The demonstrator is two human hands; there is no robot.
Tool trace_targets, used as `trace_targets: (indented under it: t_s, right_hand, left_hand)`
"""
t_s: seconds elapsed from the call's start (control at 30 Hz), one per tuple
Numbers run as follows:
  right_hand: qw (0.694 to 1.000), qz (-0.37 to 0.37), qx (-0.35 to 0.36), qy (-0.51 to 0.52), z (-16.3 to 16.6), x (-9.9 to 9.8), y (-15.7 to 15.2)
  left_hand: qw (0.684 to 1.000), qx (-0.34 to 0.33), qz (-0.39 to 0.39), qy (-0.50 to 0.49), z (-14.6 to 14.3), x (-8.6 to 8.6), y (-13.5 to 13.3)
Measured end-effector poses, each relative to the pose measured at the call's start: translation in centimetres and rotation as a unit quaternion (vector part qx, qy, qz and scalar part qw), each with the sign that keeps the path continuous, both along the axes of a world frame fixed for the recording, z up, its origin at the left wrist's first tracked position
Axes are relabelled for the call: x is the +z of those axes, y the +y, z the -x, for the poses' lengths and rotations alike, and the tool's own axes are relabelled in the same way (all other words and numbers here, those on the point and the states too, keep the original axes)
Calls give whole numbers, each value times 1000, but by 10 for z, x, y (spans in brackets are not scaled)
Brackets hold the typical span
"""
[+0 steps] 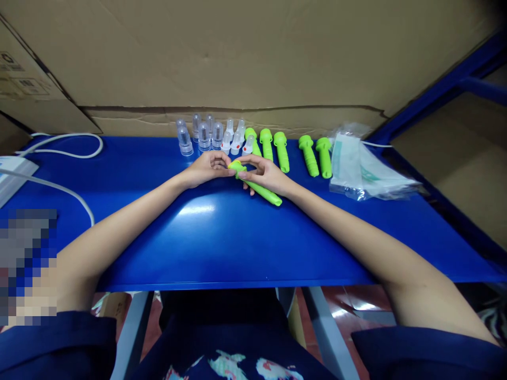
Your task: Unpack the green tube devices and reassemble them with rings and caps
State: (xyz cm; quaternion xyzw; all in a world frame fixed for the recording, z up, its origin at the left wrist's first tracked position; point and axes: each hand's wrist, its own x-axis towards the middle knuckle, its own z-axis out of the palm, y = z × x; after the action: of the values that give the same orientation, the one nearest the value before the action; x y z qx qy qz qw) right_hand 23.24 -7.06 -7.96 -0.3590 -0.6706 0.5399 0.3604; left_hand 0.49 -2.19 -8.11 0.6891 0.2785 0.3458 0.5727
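Note:
Both hands meet over the middle of the blue table around a bright green torch-shaped plastic handle [266,194]. My right hand [266,174] is closed around it just below its wide head. At the head, where a yellowish rim shows, my left hand [209,168] pinches with thumb and fingers. The handle slants, its narrow end pointing down to the right. Just behind the hands stand several small white pieces with clear domes [236,141], some with a red dot. More green handles [281,152] lie behind my right hand.
Several clear plastic capsule-shaped covers [184,141] stand at the back, left of the white pieces. Clear bags with white and green packets [356,163] lie at the right. A white cable [79,154] and a white box [15,177] are at the left. Cardboard [237,58] walls the back.

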Motion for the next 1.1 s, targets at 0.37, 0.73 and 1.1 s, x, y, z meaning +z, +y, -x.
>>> trace_targets:
  t_s: [0.37,0.73,1.1]
  right_hand:
    - [999,-18,-15,25,2,-4,1]
    - [996,-28,-77,22,10,-4,1]
    - [994,-69,-84,13,14,2,14]
  left_hand:
    - [992,21,-104,72,-6,1,-4]
    - [980,144,-132,42,-15,-10,-6]
    - [968,215,-123,-44,-19,-10,-3]
